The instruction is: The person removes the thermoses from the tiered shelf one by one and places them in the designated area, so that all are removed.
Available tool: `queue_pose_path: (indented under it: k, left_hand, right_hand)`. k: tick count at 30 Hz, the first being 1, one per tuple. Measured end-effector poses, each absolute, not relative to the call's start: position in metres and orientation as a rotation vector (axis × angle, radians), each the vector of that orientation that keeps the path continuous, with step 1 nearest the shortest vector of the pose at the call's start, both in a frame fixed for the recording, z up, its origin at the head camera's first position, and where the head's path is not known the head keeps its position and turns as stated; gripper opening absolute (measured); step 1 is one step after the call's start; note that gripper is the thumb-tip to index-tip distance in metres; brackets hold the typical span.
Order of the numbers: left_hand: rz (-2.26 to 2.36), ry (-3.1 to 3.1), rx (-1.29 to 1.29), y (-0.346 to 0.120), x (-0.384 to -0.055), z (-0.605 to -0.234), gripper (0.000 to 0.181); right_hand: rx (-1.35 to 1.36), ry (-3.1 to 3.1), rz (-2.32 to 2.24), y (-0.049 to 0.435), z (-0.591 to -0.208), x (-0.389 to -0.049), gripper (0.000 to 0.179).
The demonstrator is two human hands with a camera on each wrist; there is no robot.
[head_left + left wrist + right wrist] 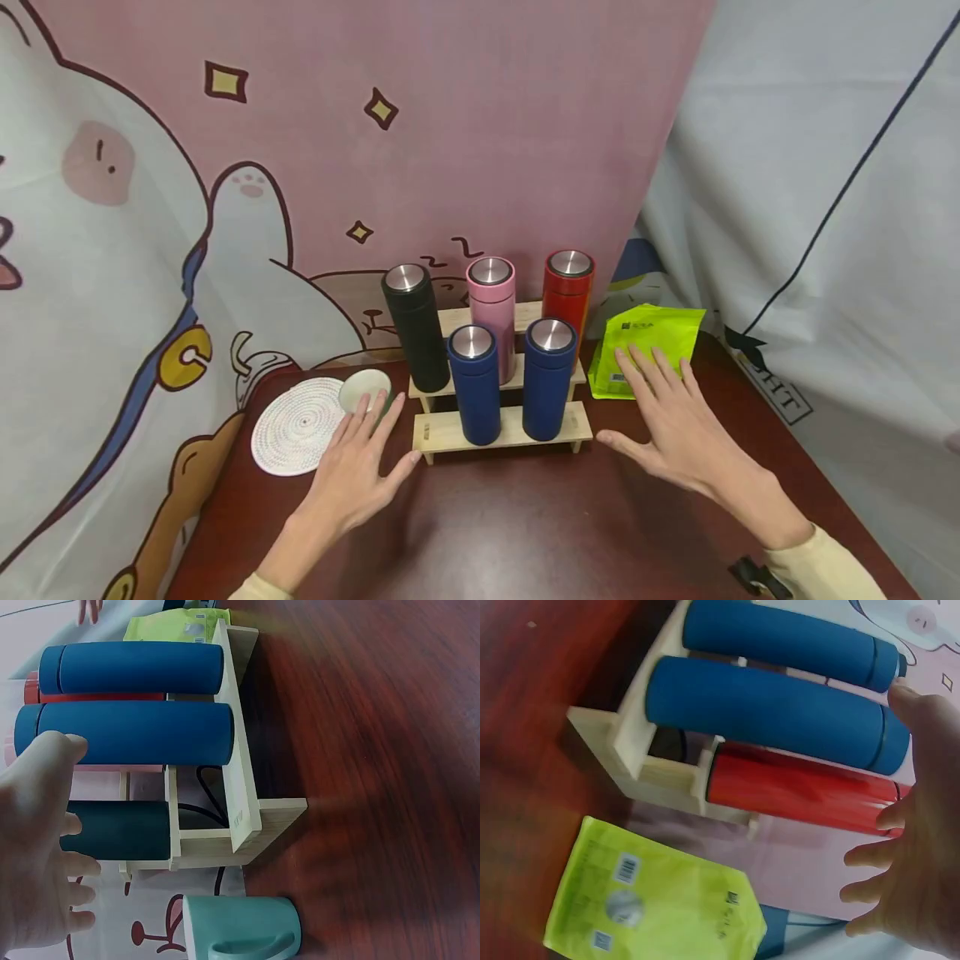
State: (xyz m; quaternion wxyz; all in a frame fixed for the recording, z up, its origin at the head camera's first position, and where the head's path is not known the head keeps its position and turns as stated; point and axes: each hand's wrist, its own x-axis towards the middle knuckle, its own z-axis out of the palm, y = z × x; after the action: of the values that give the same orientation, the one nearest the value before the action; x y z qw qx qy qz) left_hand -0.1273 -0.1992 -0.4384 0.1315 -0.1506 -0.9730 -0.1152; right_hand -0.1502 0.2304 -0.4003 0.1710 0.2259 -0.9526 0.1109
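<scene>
My left hand (352, 475) is spread with fingers apart, in front of the green mug (366, 392) and left of the wooden stand (506, 429). On the other side, my right hand (678, 429) is also spread, its fingertips overlapping the bright yellow-green pouch (660, 333) in the head view. Neither hand holds anything. Two blue thermos bottles (478, 387) (547, 383) stand on the low front step. Behind them a black thermos (416, 333), a pink thermos (492, 308) and a red thermos (567, 287) stand upright on the stand's higher level.
A round white woven mat (296, 429) lies at the left, beside the mug. The dark red-brown table (517, 533) carries everything. A patterned pink cloth (487, 142) hangs behind it, and a pale cloth (840, 208) with a dark cord hangs at the right.
</scene>
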Motion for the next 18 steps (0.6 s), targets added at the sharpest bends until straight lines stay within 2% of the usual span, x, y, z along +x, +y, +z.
queue_pose_path:
  k: [18]
  left_hand:
    - [-0.543,-2.814,-0.378,-0.200,-0.139,-0.457,0.071]
  right_hand:
    - [0.578,-2.604,0.506,0.229,-0.328,-0.201,0.105]
